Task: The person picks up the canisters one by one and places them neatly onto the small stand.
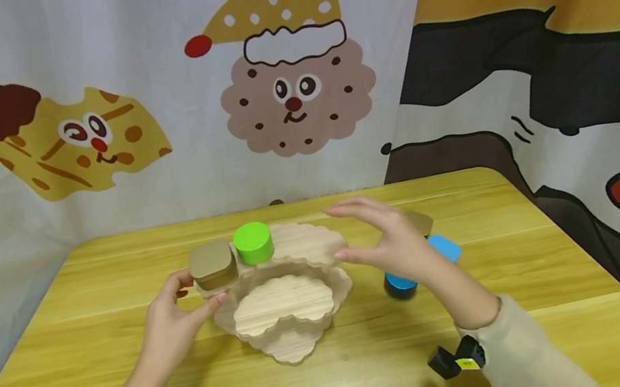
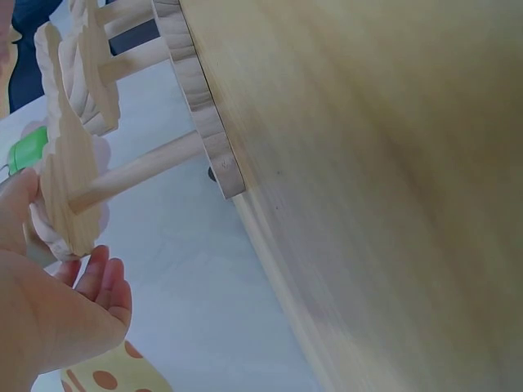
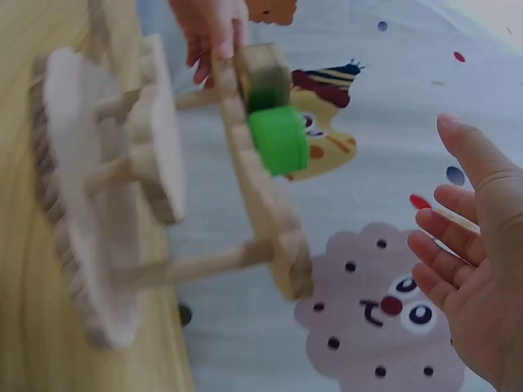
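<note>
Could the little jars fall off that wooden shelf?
Maybe. The green jar and the tan jar sit near the top tier's edge of the wooden stand, so a nudge from the left hand touching that tier might tip them. The right hand hovers open beside it and could bump the blue jar.

Wooden table [image 1: 128,364] with tiered stand [image 1: 280,292]
</note>
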The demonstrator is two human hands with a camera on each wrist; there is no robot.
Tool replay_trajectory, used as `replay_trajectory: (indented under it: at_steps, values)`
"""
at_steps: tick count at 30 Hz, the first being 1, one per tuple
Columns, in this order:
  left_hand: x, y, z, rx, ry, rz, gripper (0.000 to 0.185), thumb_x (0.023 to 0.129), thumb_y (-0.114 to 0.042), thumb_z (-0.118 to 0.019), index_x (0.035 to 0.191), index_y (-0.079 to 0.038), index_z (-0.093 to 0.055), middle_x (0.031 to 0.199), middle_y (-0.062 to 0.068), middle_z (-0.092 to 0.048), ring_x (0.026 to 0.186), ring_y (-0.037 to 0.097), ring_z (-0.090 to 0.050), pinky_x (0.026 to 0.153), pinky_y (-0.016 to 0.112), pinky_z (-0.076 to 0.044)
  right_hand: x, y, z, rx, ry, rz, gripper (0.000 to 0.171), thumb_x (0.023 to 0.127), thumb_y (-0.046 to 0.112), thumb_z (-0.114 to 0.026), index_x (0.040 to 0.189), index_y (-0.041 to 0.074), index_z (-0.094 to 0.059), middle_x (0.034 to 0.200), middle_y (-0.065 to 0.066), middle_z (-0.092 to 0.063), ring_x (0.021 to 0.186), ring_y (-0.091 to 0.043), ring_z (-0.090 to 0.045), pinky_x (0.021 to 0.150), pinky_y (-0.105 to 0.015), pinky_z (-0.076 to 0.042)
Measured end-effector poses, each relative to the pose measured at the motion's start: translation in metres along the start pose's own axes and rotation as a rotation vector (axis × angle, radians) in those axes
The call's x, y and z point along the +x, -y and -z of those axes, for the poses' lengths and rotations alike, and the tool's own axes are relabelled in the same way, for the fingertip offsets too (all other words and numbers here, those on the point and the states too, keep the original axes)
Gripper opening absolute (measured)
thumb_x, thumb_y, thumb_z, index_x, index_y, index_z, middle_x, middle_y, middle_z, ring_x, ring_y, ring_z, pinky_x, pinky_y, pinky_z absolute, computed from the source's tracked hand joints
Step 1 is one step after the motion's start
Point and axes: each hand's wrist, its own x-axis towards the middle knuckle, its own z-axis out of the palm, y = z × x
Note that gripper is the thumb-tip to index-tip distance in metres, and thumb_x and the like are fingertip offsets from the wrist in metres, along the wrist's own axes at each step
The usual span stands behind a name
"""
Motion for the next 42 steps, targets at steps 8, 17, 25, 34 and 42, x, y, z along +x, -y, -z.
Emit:
replay_trajectory:
  at_steps: [8, 17, 25, 34, 42]
  values:
    - [0.001, 0.0, 0.0, 0.0, 0.01, 0.007, 0.06, 0.08, -0.029, -0.08, 0.122, 0.005, -0.052, 0.122, 0.019, -0.056, 0.11, 0.037, -0.046, 0.09, 0.053, -0.036, -0.03, -0.027, 0.01, -0.011, 0.009, -0.031, 0.057, 0.077, 0.016, -0.082, 0.129, 0.011, -0.06, 0.131, -0.003, -0.056, 0.123, -0.024, -0.048, 0.099, -0.05, -0.039]
    - [0.0, 0.0, 0.001, -0.001, 0.011, 0.009, 0.06, 0.08, -0.029, -0.08, 0.122, 0.004, -0.052, 0.122, 0.019, -0.056, 0.111, 0.037, -0.046, 0.09, 0.053, -0.036, -0.059, -0.053, 0.018, -0.027, 0.081, -0.129, 0.056, 0.078, 0.022, -0.081, 0.129, 0.013, -0.06, 0.13, -0.004, -0.055, 0.121, -0.027, -0.049, 0.093, -0.054, -0.043]
    - [0.001, 0.0, 0.001, 0.006, 0.009, 0.001, 0.059, 0.081, -0.028, -0.079, 0.121, 0.004, -0.052, 0.121, 0.019, -0.057, 0.11, 0.037, -0.047, 0.09, 0.053, -0.036, -0.08, -0.072, 0.019, -0.075, 0.103, -0.2, 0.055, 0.08, 0.029, -0.079, 0.128, 0.008, -0.06, 0.129, -0.007, -0.056, 0.12, -0.032, -0.049, 0.092, -0.055, -0.044]
    - [0.0, -0.001, 0.001, -0.001, 0.003, 0.007, 0.058, 0.08, -0.027, -0.08, 0.121, 0.004, -0.052, 0.121, 0.019, -0.057, 0.11, 0.037, -0.046, 0.091, 0.053, -0.036, -0.098, -0.082, 0.017, -0.118, 0.084, -0.239, 0.053, 0.081, 0.028, -0.078, 0.126, 0.006, -0.061, 0.127, -0.008, -0.056, 0.117, -0.03, -0.052, 0.089, -0.05, -0.047]
    - [0.0, 0.0, 0.001, 0.002, 0.0, 0.001, 0.057, 0.08, -0.026, -0.08, 0.12, 0.004, -0.053, 0.121, 0.018, -0.057, 0.11, 0.036, -0.047, 0.09, 0.052, -0.036, -0.105, -0.086, 0.013, -0.132, 0.049, -0.26, 0.05, 0.082, 0.024, -0.078, 0.125, 0.005, -0.061, 0.124, -0.009, -0.058, 0.113, -0.03, -0.054, 0.089, -0.049, -0.047]
